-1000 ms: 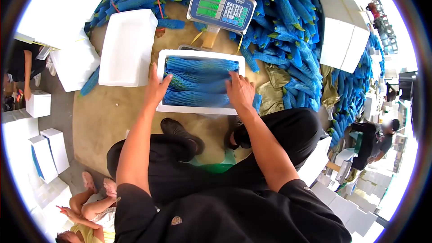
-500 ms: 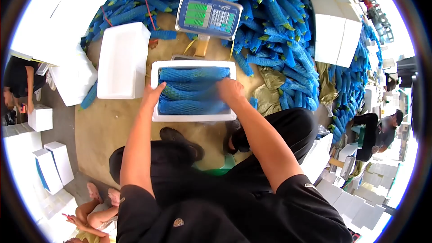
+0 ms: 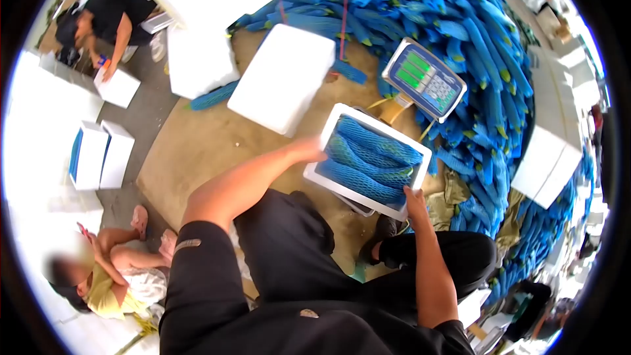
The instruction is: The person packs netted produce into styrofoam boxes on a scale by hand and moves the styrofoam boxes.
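Note:
A white foam box (image 3: pixel 389 206) holds several long items in blue netting (image 3: pixel 368 158), laid side by side. My left hand (image 3: pixel 307 150) is at the box's left wall, its fingers blurred and partly hidden. At the lower right corner, my right hand (image 3: pixel 414 202) grips the rim with its fingers wrapped on the edge. Just beyond the box stands a scale display (image 3: pixel 424 80) with green lit readouts. Part of the scale's platform (image 3: pixel 355 205) shows beneath the box.
A white foam box (image 3: pixel 282 79) stands at the upper left of the held one. Blue-netted items (image 3: pixel 486 46) are heaped behind the scale. Stacked white boxes (image 3: pixel 549 158) stand at right. One person (image 3: pixel 118 13) bends at upper left; another (image 3: pixel 108 283) sits at lower left.
The view has swung to the left, and the filled box now appears tilted. My right hand has moved from the netted items to the box's near right corner.

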The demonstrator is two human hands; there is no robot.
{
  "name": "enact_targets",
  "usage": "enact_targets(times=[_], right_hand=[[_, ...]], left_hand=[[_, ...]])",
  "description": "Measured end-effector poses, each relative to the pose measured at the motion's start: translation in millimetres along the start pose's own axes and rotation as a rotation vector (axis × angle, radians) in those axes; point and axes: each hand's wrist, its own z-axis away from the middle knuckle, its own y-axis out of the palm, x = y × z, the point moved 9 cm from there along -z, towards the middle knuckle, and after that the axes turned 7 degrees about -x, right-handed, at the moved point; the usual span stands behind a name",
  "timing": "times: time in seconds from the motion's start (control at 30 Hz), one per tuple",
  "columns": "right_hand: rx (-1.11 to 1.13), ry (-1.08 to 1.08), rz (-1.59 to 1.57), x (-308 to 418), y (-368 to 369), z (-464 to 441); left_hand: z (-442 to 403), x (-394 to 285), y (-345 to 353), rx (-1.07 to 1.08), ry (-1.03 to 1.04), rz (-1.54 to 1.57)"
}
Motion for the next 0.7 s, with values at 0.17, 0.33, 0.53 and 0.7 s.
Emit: enact_targets(times=[0.17, 0.33, 0.53, 0.7], right_hand=[[0.148, -0.046, 0.214, -8, 19, 9], [0.237, -0.334, 0.591, 66, 64, 55], [0.373, -0.544, 0.804, 167, 169, 125], [0.571, -0.576, 0.756, 180, 279, 185]], left_hand=[[69, -20, -33, -0.164, -0.26, -0.2], [185, 44, -21, -0.536, -0.27, 0.078], [313, 134, -16, -0.785, -0.697, 0.088], [405, 236, -68, -0.903, -0.721, 0.132]])
